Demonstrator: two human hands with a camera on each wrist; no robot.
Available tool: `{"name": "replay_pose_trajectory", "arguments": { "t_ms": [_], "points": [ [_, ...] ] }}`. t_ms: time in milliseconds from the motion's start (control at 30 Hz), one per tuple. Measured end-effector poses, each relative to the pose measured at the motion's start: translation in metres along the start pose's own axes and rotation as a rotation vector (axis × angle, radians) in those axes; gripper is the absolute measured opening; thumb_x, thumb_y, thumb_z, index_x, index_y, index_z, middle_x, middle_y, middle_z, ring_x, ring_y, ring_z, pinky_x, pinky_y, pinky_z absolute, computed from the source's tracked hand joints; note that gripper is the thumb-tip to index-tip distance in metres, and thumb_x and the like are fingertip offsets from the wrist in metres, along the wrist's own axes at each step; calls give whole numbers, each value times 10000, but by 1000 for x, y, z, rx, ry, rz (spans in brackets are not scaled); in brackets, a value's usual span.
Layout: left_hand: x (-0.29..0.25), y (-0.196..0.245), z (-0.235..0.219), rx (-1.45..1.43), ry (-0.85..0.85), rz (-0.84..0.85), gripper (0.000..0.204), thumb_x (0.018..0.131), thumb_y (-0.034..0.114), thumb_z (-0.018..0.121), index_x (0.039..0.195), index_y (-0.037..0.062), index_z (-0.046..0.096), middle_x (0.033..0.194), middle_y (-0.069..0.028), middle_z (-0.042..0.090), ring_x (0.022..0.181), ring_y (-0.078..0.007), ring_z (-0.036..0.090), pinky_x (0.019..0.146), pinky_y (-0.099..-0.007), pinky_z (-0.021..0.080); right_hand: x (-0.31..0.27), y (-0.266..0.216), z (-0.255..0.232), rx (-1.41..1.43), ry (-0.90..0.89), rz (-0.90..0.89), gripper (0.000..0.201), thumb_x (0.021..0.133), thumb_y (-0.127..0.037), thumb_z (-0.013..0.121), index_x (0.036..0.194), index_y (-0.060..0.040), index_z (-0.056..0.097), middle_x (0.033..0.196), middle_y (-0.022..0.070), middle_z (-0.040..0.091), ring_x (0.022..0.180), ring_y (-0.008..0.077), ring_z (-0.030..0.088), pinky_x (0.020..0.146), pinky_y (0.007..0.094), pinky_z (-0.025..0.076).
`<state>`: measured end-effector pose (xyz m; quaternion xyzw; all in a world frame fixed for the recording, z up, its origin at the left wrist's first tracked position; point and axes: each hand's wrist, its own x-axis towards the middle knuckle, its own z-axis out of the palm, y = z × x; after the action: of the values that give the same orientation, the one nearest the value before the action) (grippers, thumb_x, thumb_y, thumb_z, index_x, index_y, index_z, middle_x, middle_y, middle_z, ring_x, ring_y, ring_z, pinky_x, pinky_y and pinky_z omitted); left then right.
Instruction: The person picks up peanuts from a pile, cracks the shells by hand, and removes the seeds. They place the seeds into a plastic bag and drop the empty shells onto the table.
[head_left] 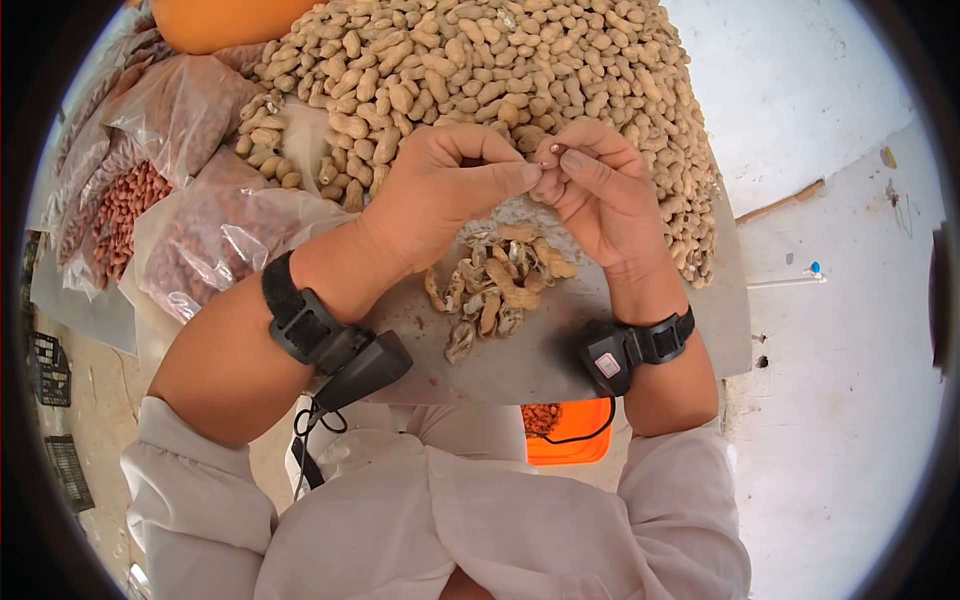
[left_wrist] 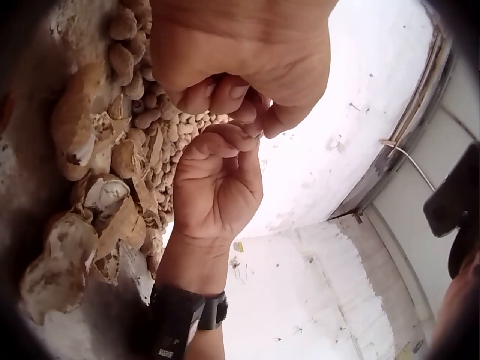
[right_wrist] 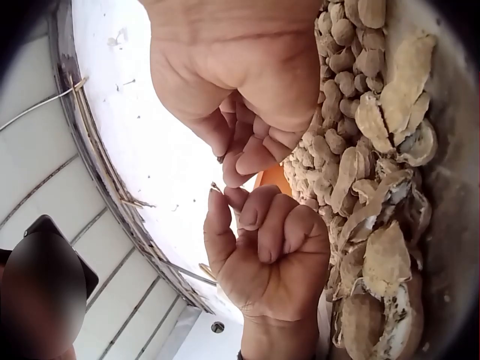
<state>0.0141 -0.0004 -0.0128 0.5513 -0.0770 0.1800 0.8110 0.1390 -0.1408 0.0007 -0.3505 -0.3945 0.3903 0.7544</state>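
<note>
Both hands meet over the near edge of a large heap of unshelled peanuts (head_left: 480, 70). My left hand (head_left: 430, 200) brings thumb and forefinger together on a tiny brown bit (right_wrist: 214, 187). Close beside it, my right hand (head_left: 610, 200) pinches a small reddish-brown piece (head_left: 556, 149) between thumb and forefinger; I cannot tell whether it is a peanut kernel. The other fingers of both hands are curled in. Below the hands, broken peanut shells (head_left: 500, 285) lie in a small pile on the grey tabletop (head_left: 400, 345).
Clear plastic bags (head_left: 215, 235) of red peanut kernels (head_left: 130, 215) stand at the left. An orange rounded object (head_left: 230, 22) is behind them. Under the table's front edge sits an orange container (head_left: 570, 445) with reddish contents. A white wall (head_left: 840, 300) borders the right side.
</note>
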Motion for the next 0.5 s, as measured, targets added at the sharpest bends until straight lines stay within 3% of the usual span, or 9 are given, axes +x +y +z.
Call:
{"name": "replay_pose_trajectory", "arguments": {
  "t_ms": [233, 333, 500],
  "points": [
    [-1, -2, 0, 73, 60, 59, 75, 824, 72, 587, 829, 5, 621, 684, 3, 520, 543, -46, 382, 458, -181, 256, -2, -1, 4, -211, 46, -83, 164, 836, 2, 586, 999, 21, 594, 939, 151, 656, 790, 185, 647, 674, 252, 524],
    [-1, 3, 0, -173, 59, -114, 74, 829, 58, 585, 847, 2, 631, 720, 0, 534, 569, -43, 390, 464, -176, 255, -2, 0, 7, -348, 91, -115, 148, 826, -9, 608, 972, 11, 609, 909, 118, 664, 771, 149, 635, 638, 223, 497],
    [-1, -1, 3, -141, 63, -122, 104, 817, 84, 648, 883, 4, 644, 720, 2, 535, 568, -39, 389, 456, -178, 259, -3, 0, 9, -502, 133, -145, 109, 804, 3, 631, 913, 0, 633, 845, 58, 658, 695, 81, 576, 584, 194, 444]
  ]
}}
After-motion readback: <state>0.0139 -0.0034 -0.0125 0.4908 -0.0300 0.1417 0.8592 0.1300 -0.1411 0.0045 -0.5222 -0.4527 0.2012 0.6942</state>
